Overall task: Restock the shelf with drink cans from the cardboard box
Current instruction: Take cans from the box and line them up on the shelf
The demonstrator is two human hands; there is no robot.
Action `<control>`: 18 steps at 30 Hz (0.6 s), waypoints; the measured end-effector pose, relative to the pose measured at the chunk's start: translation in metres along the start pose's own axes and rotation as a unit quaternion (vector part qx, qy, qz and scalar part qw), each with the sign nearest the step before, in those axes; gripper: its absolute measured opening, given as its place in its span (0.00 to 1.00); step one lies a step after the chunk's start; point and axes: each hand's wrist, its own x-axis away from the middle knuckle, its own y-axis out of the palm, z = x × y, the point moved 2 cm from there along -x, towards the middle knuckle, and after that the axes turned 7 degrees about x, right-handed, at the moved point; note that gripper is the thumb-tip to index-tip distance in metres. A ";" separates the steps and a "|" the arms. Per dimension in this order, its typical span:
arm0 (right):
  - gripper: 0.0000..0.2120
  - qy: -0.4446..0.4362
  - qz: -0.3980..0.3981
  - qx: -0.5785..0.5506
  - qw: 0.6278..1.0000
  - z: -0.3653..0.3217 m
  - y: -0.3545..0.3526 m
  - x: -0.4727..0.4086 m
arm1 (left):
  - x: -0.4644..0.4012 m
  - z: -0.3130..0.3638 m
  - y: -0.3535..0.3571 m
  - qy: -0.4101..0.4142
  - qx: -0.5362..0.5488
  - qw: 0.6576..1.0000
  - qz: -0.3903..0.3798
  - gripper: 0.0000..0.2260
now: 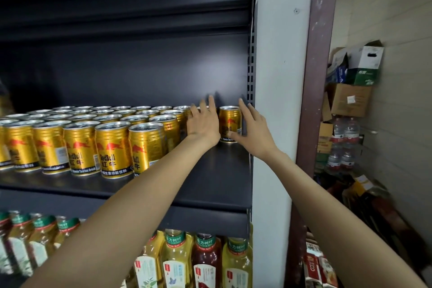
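Several gold drink cans (112,147) stand in rows on the dark shelf (210,184), filling its left and middle. One gold can (230,124) stands alone at the back right corner. My left hand (203,121) lies with straight fingers against that can's left side, over another can behind it. My right hand (251,128) rests with straight fingers along the can's right side, thumb touching its front. The cardboard box is out of view.
A white pillar (273,100) borders the shelf on the right. The lower shelf holds tea bottles (205,262). Stacked cardboard boxes (350,98) and water bottle packs (343,145) fill the corner at right. The shelf's front right part is bare.
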 end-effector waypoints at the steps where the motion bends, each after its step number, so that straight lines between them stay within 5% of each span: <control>1: 0.41 -0.014 0.013 0.003 1.000 -0.002 -0.008 0.007 | 0.007 0.004 -0.009 0.010 0.019 1.000 -0.008 0.43; 5: 0.33 -0.025 0.034 -0.008 0.999 -0.027 -0.047 0.049 | 0.061 0.006 -0.046 0.113 0.073 0.991 0.023 0.35; 9: 0.23 -0.025 0.071 -0.062 0.995 -0.069 -0.081 0.104 | 0.128 -0.017 -0.069 0.218 0.183 0.949 0.137 0.20; 15: 0.10 -0.055 0.271 -0.106 0.955 -0.147 -0.064 0.203 | 0.204 -0.075 -0.059 0.254 0.349 0.855 0.287 0.09; 18: 0.07 -0.058 0.283 -0.091 0.953 -0.176 -0.023 0.252 | 0.247 -0.120 -0.047 0.256 0.384 0.840 0.286 0.09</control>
